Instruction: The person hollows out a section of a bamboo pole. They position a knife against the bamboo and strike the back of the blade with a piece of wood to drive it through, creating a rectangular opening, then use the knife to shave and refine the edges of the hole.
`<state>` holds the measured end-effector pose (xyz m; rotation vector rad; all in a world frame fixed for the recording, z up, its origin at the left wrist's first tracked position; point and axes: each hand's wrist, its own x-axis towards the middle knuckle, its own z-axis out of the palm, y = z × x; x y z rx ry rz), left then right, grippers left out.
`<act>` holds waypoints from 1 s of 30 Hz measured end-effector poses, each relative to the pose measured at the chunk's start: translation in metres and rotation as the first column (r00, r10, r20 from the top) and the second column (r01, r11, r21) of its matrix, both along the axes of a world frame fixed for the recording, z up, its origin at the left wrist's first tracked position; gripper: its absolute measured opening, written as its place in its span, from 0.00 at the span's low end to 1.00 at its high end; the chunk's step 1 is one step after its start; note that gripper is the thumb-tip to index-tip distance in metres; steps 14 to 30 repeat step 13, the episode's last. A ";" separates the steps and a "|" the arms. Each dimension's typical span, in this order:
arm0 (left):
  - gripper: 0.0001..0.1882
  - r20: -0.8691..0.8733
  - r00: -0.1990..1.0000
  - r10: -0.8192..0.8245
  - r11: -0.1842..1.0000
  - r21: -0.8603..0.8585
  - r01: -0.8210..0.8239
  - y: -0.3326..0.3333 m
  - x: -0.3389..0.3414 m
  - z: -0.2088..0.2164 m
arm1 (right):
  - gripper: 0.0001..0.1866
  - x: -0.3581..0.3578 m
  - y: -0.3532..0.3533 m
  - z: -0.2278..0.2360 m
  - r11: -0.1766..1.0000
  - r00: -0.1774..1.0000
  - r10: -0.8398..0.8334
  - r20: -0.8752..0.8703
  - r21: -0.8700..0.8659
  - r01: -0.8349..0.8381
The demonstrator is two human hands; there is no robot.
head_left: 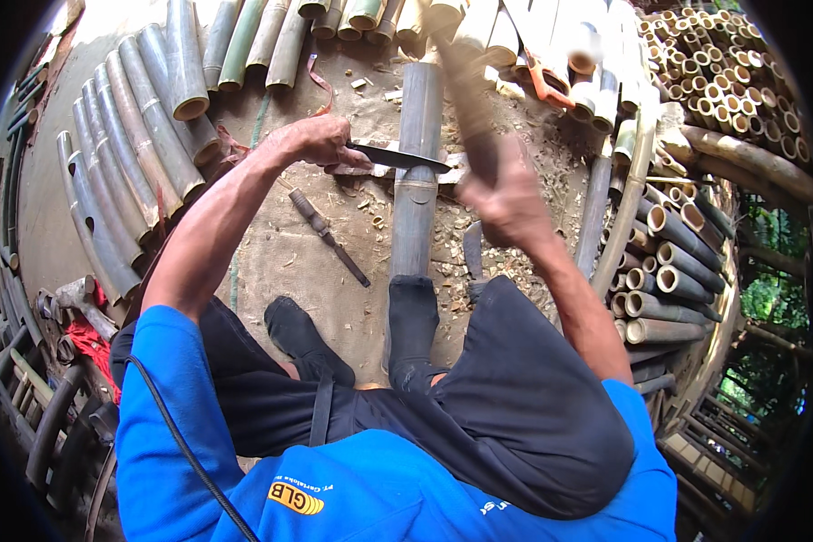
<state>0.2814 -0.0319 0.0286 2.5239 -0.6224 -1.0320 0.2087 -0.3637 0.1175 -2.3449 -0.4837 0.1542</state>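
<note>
My left hand [327, 143] is closed on the handle of a knife, its dark blade [393, 158] lying crosswise on a grey bamboo pole [415, 221] close to a joint. Wrapped round a wooden club [468, 108], my right hand [512, 199] is to the right of the pole. The club and that hand are smeared by motion, and the club points away from me. At the pole's near end is my right foot [413, 316] in a dark sock. A flat piece lies under the pole beneath the blade.
A slim tool [321, 221] lies on the ground left of the pole, and a curved blade [472, 248] right of it among wood chips [515, 280]. Bamboo lengths [144, 126] line the left and far sides. An orange-handled saw [548, 86] and stacked bamboo [673, 280] are right.
</note>
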 end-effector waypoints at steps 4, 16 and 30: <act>0.37 -0.149 0.989 0.014 0.996 0.086 -0.001 0.001 -0.001 0.006 | 0.44 0.053 -0.013 0.071 0.962 0.833 0.135 -0.536 -0.130 -0.240; 0.38 -0.191 0.981 0.034 0.999 0.018 -0.032 -0.008 0.006 0.010 | 0.30 0.003 0.007 0.038 0.837 0.815 -0.302 0.495 0.547 -0.022; 0.38 -0.191 0.981 0.034 0.999 0.018 -0.032 -0.008 0.006 0.010 | 0.30 0.003 0.007 0.038 0.837 0.815 -0.302 0.495 0.547 -0.022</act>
